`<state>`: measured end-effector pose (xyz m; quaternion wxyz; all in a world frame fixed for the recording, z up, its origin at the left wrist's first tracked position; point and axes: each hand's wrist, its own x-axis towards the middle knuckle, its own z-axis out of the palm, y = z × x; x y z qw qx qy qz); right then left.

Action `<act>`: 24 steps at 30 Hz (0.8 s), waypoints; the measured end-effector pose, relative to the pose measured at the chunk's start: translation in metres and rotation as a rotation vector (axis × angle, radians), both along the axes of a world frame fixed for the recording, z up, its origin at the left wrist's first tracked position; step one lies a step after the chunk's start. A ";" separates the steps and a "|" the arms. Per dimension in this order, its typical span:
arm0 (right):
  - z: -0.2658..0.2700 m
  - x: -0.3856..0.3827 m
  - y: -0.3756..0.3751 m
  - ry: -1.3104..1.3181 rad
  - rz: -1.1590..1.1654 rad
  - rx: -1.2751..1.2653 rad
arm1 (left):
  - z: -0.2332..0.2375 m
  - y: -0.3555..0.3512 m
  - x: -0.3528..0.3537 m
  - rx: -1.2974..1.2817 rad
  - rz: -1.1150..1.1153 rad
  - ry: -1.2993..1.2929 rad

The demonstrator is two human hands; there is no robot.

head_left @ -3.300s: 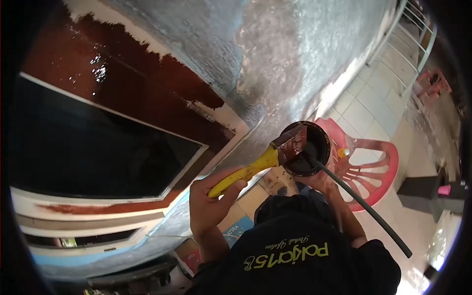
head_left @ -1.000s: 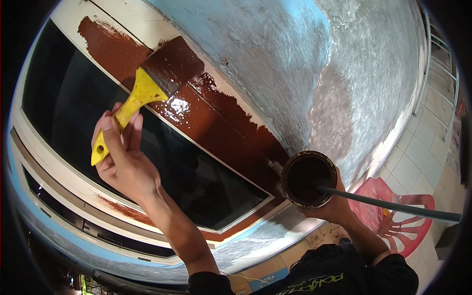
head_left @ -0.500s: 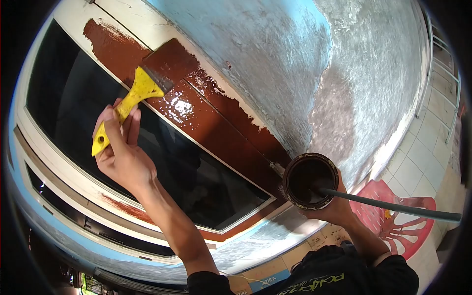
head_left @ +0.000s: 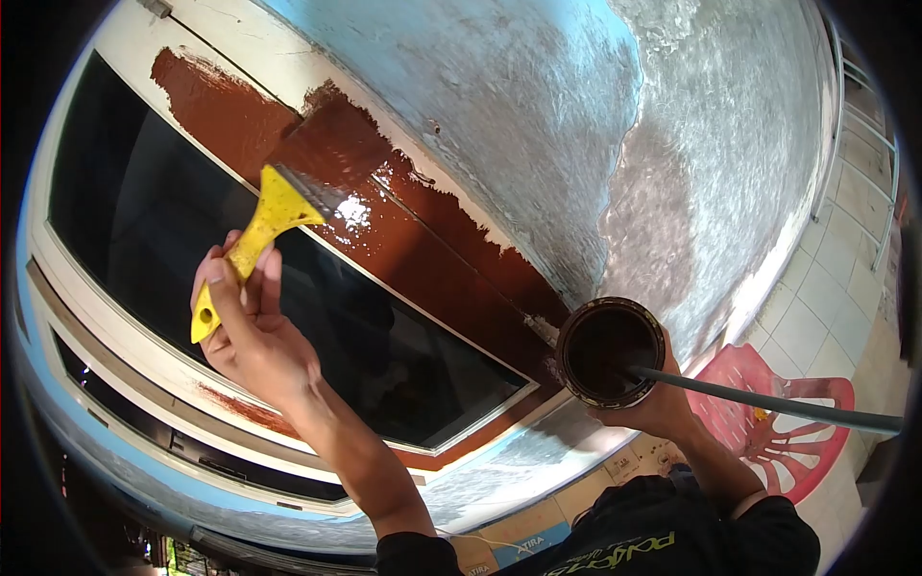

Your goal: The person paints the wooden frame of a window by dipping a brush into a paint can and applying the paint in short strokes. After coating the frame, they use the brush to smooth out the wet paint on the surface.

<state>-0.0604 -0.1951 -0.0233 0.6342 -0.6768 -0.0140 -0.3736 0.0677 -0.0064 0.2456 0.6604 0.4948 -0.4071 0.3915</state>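
My left hand (head_left: 254, 331) is closed around the yellow handle of a wide paintbrush (head_left: 274, 216). The bristles lie against a frame board (head_left: 413, 254) coated in wet, glossy reddish-brown paint, above a dark window pane (head_left: 355, 336). On the right, my right hand (head_left: 658, 408) grips a round paint can (head_left: 663, 326) from its side and underneath. Dark brown paint shows inside the can, its mouth facing me. A grey rod (head_left: 768, 403) reaches from the can's opening toward the right edge; its inner end is hard to make out.
A blue and grey patchy wall (head_left: 538, 125) borders the frame. At lower right stands a red plastic chair (head_left: 816, 394) on pale floor tiles (head_left: 802, 307). Cardboard boxes (head_left: 586, 494) lie below the wall. Part of the frame's upper left remains cream-white (head_left: 125, 38).
My left hand has moved the brush down and slightly right, over the painted board. The bristles' stroke is blurred now. My right hand and the can stay nearly in place.
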 end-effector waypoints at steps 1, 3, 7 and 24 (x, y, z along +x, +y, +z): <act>0.000 0.000 0.000 0.002 -0.009 -0.010 | -0.005 -0.002 0.000 0.021 -0.011 -0.001; 0.000 0.000 0.000 0.013 -0.007 -0.009 | -0.015 -0.008 0.002 0.053 -0.024 0.004; -0.005 0.000 0.001 0.017 0.021 0.028 | -0.035 -0.010 0.004 0.077 0.069 0.062; -0.012 -0.001 0.000 0.018 -0.022 0.025 | -0.051 -0.008 0.001 0.019 0.042 0.032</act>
